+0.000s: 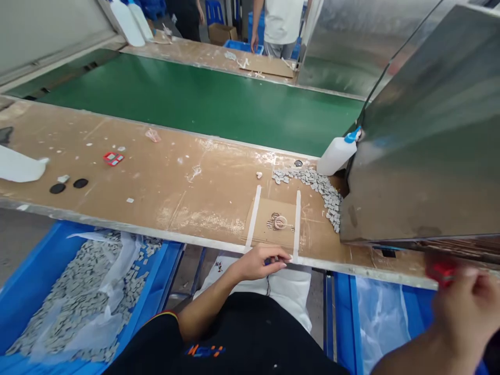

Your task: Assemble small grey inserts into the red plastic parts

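Note:
My left hand (261, 262) rests at the front edge of the bench, its fingers curled; a small dark bit shows between thumb and fingers, too little to name. Just beyond it, a cardboard pad (269, 208) lies between two white tape strips, with a small brown-marked spot and a clear round piece on it. My right hand (466, 297), smeared by motion, is at the far right below the metal panel. It grips a small red piece (443, 271), whose shape is blurred. Many small grey tiles (318, 182) lie in a curved heap to the right of the pad.
A white bottle with a blue cap (339, 153) stands by the metal panel (425, 140). Behind the bench runs a green belt (195, 99). A blue bin (156, 271) of grey tiles is at left, another blue bin (346, 307) at right. A red piece (113, 159) lies left; people stand beyond.

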A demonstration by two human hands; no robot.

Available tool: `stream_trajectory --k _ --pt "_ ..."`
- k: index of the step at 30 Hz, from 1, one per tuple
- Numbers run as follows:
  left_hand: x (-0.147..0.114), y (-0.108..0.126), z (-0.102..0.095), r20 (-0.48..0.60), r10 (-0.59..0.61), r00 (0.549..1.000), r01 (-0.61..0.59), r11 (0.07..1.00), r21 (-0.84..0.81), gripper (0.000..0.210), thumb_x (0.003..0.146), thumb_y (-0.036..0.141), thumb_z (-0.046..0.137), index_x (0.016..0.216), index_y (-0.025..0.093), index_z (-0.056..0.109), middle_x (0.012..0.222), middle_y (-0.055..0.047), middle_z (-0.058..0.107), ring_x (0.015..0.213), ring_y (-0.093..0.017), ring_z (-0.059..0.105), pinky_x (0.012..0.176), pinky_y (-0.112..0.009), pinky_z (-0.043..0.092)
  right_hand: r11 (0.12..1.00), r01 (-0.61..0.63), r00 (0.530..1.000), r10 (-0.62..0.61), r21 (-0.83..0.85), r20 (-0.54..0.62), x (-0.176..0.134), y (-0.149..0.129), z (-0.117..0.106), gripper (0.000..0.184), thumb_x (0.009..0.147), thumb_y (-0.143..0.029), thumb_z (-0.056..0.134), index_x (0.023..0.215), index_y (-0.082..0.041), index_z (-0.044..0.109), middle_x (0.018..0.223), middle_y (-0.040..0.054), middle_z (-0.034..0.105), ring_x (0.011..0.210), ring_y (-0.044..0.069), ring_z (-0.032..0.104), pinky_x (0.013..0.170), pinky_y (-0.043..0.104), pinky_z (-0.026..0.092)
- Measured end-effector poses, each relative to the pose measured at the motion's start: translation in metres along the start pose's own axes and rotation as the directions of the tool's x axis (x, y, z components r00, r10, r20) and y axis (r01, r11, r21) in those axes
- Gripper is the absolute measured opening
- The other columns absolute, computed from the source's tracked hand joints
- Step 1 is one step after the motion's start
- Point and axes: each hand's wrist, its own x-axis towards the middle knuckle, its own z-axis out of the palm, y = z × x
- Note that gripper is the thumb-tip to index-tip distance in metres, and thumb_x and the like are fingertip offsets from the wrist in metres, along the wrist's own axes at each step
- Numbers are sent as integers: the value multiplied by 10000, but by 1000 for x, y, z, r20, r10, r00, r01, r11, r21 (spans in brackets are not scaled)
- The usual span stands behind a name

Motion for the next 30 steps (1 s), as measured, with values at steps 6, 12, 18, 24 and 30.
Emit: stream_trajectory --k 6,12,18,24,30 --pt "14 8 22 62 244 968 -248 965 87 417 938 346 661 1320 183 626 1344 -198 617 1223 -274 619 1012 -439 555 708 -575 750 257 410 609 -132 -62 74 344 896 -595 602 985 -264 631 852 81 729 754 259 749 675 428 619" --pt "18 11 3 86 367 926 -377 904 202 382 882 353 728 1230 209 665 1388 -182 594 1323 -322 510 1091 -547 484 577 -722 568 180 381 803 -157 -92 123 372 982 -546 439 1156 -255 590 1054 95 722 892 234 732 720 391 624" --pt "3 3 -8 -74 272 959 -248 939 237 420 914 436 680 1241 176 636 1211 -152 705 1152 -265 656 999 -440 557 853 -430 769 173 297 616 -137 -69 130 299 985 -505 501 1013 -225 604 866 50 706 689 164 680 632 300 580" --pt "3 -21 -16 -222 31 975 20 973 228 403 928 514 626 1095 151 684 988 -95 751 858 -195 706 800 -311 569 933 -208 814 -2 294 580 -104 -54 166 319 863 -425 682 1098 -212 655 870 40 696 705 167 648 657 314 556" --pt "6 -25 -25 -199 -22 980 47 991 123 420 864 542 705 1024 154 715 917 -74 733 798 -177 671 767 -299 543 967 -51 752 -128 251 646 -90 -63 185 168 894 -345 642 859 -219 748 830 48 731 690 179 621 646 316 518"
